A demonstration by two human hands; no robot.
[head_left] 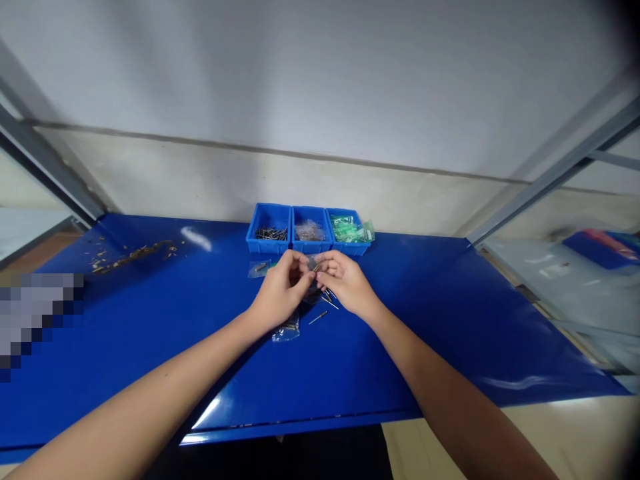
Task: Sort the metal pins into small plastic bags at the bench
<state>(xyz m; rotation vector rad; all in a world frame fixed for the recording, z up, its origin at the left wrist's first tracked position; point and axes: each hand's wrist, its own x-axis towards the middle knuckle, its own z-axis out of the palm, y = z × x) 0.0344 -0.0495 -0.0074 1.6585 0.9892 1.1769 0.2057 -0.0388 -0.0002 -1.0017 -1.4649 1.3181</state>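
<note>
My left hand (281,288) is closed, thumb and fingers pinching a small clear plastic bag (312,262). My right hand (347,283) meets it from the other side, also closed, its fingertips on a small brass-coloured metal pin at the mouth of the bag; the fingers partly hide it. Just below my right hand, several thin metal pins (319,317) lie loose on the blue table. A clear bag with metal pieces (287,331) lies under my left wrist. Another small bag (259,269) with a metal piece lies left of my left hand.
Three joined blue bins stand behind my hands: the left bin (270,245) has dark metal pins, the middle bin (313,227) clear bags, the right bin (353,249) green-and-clear bags. Brownish scraps (135,256) lie at the table's (200,300) left. Metal posts flank the table.
</note>
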